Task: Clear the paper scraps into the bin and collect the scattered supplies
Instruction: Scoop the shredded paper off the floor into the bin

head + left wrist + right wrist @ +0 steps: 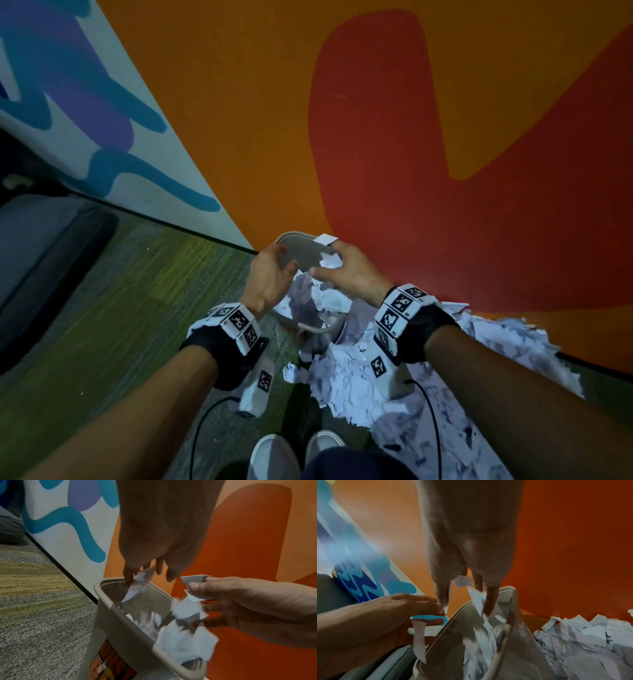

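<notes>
Nearest, a big heap of paper scraps (383,387) still on the floor by the shoes, so far from cleared; no supplies in sight. Farther on, over the part-filled bin (301,250) against the wall: left hand (269,277) grip released with one scrap clinging to its fingers, right hand (346,270) grip pinching a scrap while others fall in.

Bin (123,616): smooth beige plastic, matt sheen; paper scraps (583,639): thin white paper, torn and creased, matt; floor (42,615): rough looped carpet, grey-green; wall (239,102): smooth painted surface, matt.
</notes>
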The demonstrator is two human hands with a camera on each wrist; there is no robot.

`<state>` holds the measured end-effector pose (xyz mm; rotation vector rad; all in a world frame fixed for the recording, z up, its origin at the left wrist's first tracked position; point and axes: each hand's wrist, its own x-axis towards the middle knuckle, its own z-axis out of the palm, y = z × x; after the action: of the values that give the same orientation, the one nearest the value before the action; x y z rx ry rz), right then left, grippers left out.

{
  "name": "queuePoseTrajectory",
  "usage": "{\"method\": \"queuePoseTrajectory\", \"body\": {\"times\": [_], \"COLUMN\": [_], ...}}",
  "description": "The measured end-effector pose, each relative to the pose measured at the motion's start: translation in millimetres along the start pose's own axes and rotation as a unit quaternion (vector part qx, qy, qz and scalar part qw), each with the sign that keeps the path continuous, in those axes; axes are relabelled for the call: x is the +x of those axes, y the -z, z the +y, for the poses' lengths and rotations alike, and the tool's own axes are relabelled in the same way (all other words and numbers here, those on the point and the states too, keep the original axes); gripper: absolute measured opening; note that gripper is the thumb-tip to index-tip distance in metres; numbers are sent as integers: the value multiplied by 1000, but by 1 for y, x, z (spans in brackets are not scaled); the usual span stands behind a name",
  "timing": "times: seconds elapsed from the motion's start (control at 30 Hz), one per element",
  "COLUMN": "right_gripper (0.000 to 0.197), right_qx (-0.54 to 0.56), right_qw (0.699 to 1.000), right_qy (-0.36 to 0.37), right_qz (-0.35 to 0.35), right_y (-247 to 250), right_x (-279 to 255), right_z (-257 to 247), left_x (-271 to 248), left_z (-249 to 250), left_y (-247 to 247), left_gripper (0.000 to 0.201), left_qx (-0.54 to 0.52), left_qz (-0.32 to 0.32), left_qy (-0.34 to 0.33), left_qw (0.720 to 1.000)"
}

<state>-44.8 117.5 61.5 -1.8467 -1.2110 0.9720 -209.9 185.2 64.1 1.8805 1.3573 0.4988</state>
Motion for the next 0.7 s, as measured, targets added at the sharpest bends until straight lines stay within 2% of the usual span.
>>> {"method": "queuePoseTrajectory", "body": {"times": [0.1,0.17,0.43,0.6,0.7], "right_gripper": [62,62,16,8,12], "right_qx": [-17,-47,-107,-92,-119], "right_qw": [999,998,994,993,989], "right_qy": [16,12,25,-24,-79], "right_qz": [-39,-35,14,64,43], "right_y": [9,16,54,85,93], "right_x": [-7,-12,-42,-62,-70], "right_z": [-3,-5,3,58,114], "left_x": [-5,-12,-40,-54,-48], "left_z": [5,11,45,66,63], "left_y": [4,5,-8,-60,-112], "left_gripper": [40,38,25,9,13], "left_qx": [9,13,13,-28,-34], "left_qz": [6,-1,-38,-111,-153], "left_qy": [-16,-31,-95,-144,-143], "left_qw": [1000,999,995,983,977]}}
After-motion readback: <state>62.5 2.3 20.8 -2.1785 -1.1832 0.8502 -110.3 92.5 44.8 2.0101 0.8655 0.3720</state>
